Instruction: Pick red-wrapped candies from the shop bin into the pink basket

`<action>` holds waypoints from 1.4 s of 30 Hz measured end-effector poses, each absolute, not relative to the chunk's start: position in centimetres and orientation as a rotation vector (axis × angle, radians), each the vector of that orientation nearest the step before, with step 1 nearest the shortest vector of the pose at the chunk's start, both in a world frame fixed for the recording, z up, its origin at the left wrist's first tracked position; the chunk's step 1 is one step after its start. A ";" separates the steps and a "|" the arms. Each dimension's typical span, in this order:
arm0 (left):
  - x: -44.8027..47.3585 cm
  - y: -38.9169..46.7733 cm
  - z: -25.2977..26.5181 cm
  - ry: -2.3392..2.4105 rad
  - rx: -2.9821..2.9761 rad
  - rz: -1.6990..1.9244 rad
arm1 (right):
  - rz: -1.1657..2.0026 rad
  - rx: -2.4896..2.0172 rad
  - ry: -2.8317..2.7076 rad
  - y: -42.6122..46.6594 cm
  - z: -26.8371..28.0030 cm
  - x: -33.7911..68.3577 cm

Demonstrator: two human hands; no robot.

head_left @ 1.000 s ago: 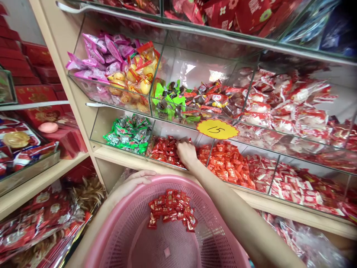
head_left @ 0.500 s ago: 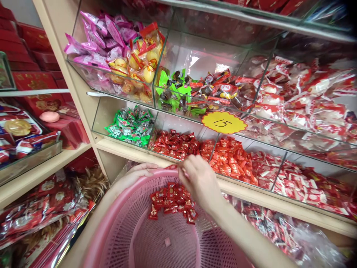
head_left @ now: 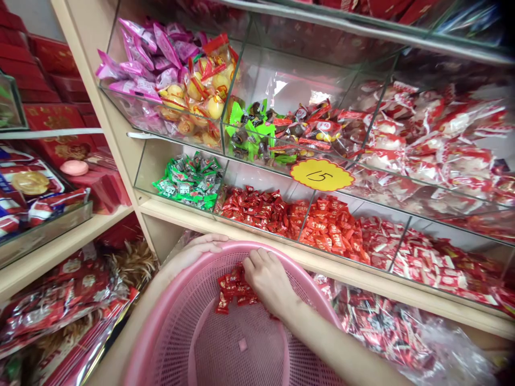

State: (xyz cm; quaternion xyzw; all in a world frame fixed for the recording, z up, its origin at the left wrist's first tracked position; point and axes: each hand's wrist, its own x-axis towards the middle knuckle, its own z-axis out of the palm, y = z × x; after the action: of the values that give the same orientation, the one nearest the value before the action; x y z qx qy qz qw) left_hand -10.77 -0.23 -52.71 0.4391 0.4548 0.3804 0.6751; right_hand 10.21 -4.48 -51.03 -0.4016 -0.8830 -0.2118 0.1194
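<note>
Red wrapped candies: small pile inside the pink basket, against the far wall, just above frame centre-bottom. Right part of the pile is under the right hand, so can't count pieces. Wrapper print too small to read.

Right hand is inside the basket, over the pile, back of the hand up, fingers curled down. Fingertips are mostly hidden; can't tell if it pinches a candy or just touches the pile. Forearm runs out at the bottom right, covering part of the basket's right wall.

Left hand lies on the basket rim at its upper left, fingers fairly straight and close together. Thumb out of sight, so can't tell how firmly it grips. Basket's near side is cut off by the bottom edge.

Behind, mid-frame, lower bin row left to right: green packets, dark red candies, orange-red candies, red-and-white candies. Yellow tag above reads 15.

Upper row: purple packets upper left, clear-wrapped sweets right, blurred by glare. Top-edge bins are cropped. Lower right: clear plastic bag, contents partly smeared by reflections.
</note>
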 end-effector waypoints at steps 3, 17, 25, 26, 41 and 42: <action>-10.8 -0.3 -52.7 1.023 0.985 0.847 | -0.620 -1.165 -2.625 -4.9 -51.1 9.7; -10.7 0.0 -52.3 1.046 1.065 0.857 | -0.480 -1.227 -2.702 -6.4 -49.8 8.3; -10.9 0.2 -52.7 0.966 1.056 0.850 | -0.421 -1.465 -2.445 1.8 -42.7 9.5; -10.9 0.1 -52.6 0.971 1.063 0.851 | -0.443 -1.529 -2.426 3.4 -42.4 9.6; -11.0 0.4 -52.8 1.048 1.076 0.838 | -0.699 -1.562 -2.624 10.8 -44.4 8.4; -11.0 0.3 -52.8 1.052 1.066 0.834 | -0.702 -1.563 -2.626 10.8 -44.4 8.5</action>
State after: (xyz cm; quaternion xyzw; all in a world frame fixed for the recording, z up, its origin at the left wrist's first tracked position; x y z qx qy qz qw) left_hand -10.97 0.35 -52.79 0.4702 0.4640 0.3677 0.6545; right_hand 8.51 10.84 -44.37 -0.4986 -0.8374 -0.2240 0.0028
